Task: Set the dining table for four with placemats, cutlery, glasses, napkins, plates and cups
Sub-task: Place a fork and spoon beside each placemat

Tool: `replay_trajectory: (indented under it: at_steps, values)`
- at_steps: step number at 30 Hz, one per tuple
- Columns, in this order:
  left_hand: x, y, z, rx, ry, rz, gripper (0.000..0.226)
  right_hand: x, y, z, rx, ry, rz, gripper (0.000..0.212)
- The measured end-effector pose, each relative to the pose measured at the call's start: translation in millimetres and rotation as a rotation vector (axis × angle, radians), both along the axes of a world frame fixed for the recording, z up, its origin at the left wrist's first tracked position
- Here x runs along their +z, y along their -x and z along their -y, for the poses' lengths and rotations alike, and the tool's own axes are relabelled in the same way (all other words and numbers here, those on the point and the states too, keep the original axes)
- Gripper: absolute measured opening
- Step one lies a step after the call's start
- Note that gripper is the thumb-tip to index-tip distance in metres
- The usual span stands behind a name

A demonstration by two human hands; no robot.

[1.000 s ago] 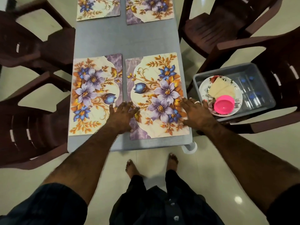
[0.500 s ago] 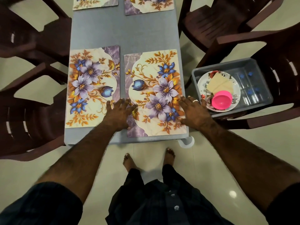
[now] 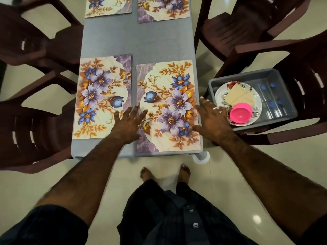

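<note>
Both hands lie flat with fingers straight and spread, gripping nothing. The left hand (image 3: 128, 123) rests across the gap between the two near placemats, its fingertips on the left edge of the near right placemat (image 3: 168, 106). The right hand (image 3: 211, 119) lies at that mat's right edge, at the table's right edge, thumb on the mat and fingers reaching out toward the tub beside it.

The near right placemat sits at the near right corner of the grey table (image 3: 138, 39), its long side along the right edge. The near left placemat (image 3: 102, 96) lies just beside it, at the near left corner, set slightly farther from the near edge. Two more placemats show at the far end, one left (image 3: 108, 6) and one right (image 3: 163, 8), both cut off by the top of the view.

A grey tub (image 3: 247, 76) stands on the seat of a dark brown chair (image 3: 300, 71) just off the table's right edge. In it lies a flowered plate (image 3: 219, 91) carrying folded beige napkins (image 3: 238, 95), a pink cup (image 3: 240, 114) and some cutlery (image 3: 223, 98); clear glasses (image 3: 272, 99) lie in the tub's right half. Another brown chair (image 3: 238, 27) stands farther along the right side, and two chairs (image 3: 35, 50) stand along the left. The person's bare feet (image 3: 147, 174) stand on the pale tiled floor (image 3: 221, 188) at the near edge.
</note>
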State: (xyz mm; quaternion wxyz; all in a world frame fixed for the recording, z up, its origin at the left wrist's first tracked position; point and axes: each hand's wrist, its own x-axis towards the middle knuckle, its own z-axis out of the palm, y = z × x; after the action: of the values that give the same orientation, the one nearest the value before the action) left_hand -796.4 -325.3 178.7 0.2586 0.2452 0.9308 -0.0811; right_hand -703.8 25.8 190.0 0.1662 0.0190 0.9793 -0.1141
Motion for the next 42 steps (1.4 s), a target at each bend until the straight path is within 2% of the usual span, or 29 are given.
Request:
replay_trajectory:
  at_steps: [2, 4, 6, 11, 15, 18, 21, 26, 31, 34, 37, 39, 42]
  values:
    - [10.9, 3.0, -6.2, 0.027, -0.062, -0.036, 0.105, 10.9, 6.0, -6.5, -0.071, 0.003, -0.072, 0.091]
    - [17.2, 6.7, -21.0, 0.009, -0.15, -0.1, 0.09, 16.2, 11.6, -14.7, -0.142, 0.003, -0.063, 0.088]
    - [18.2, 9.8, -46.5, -0.028, -0.244, -0.115, 0.075, 13.6, 11.0, -23.6, -0.204, -0.006, 0.007, 0.085]
    - [7.5, 12.4, -137.8, -0.09, -0.469, 0.023, 0.052, -13.9, -20.8, -68.5, -0.237, -0.104, 0.276, 0.082]
    - [2.6, 9.2, -203.0, -0.147, -0.57, 0.039, 0.047, -11.3, -41.5, -114.7, -0.255, -0.105, 0.355, 0.077]
    - [0.3, 1.1, -243.8, -0.215, -0.568, 0.08, 0.045, -6.6, -54.3, -151.3, -0.328, -0.074, 0.386, 0.076]
    - [-0.2, -3.9, -287.8, -0.182, -0.538, 0.168, 0.046, -10.8, -56.3, -195.1, -0.346, -0.061, 0.353, 0.072]
    - [-20.5, -13.6, -368.2, -0.001, -0.473, 0.232, 0.049, -36.0, -32.7, -265.4, -0.258, 0.034, 0.366, 0.061]
    - [-62.5, -37.5, -437.2, 0.158, -0.362, 0.322, 0.037, -80.4, -25.3, -341.3, -0.132, 0.106, 0.478, 0.056]
    - [-89.5, -53.0, -464.4, 0.256, -0.311, 0.375, 0.032, -109.3, -33.0, -389.1, -0.146, 0.152, 0.518, 0.06]
    - [-107.5, -49.9, -487.9, 0.371, -0.318, 0.348, 0.038, -128.4, -31.7, -421.8, -0.2, 0.2, 0.493, 0.047]
    - [-123.7, -42.7, -498.2, 0.444, -0.334, 0.312, 0.048, -148.8, -28.4, -426.0, -0.213, 0.245, 0.49, 0.054]
    - [-156.6, -29.1, -510.8, 0.528, -0.338, 0.27, 0.055, -185.0, -15.3, -413.7, -0.246, 0.374, 0.497, 0.08]
